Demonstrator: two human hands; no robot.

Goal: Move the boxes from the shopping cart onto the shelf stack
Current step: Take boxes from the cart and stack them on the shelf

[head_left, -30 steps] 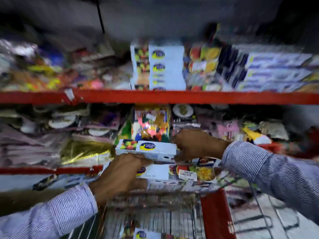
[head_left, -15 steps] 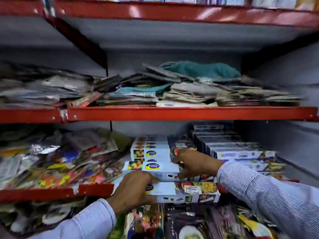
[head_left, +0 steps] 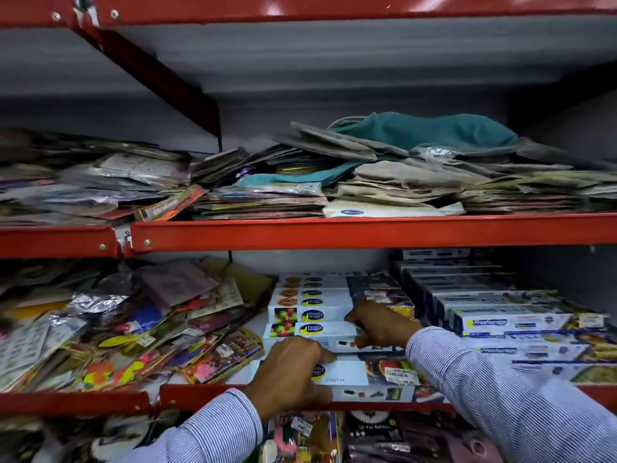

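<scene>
Two long white boxes with a blue-and-yellow logo and fruit pictures are in my hands, at the level of the red shelf (head_left: 207,397). My left hand (head_left: 293,372) grips the left part of the lower box (head_left: 350,374), which lies across the shelf's front edge. My right hand (head_left: 380,325) holds the upper box (head_left: 320,330) from its right side, just in front of a stack of matching white boxes (head_left: 310,295) on the shelf. The shopping cart is out of view.
Left of the stack lies a loose heap of colourful packets (head_left: 133,329). A row of blue-and-white boxes (head_left: 500,315) fills the shelf on the right. The shelf above (head_left: 334,233) carries flat packets and a teal bag (head_left: 424,130). More packets hang below.
Both hands have carried the two boxes up and forward from above the cart to the shelf with the stack. The view has risen, and the cart has dropped out of sight.
</scene>
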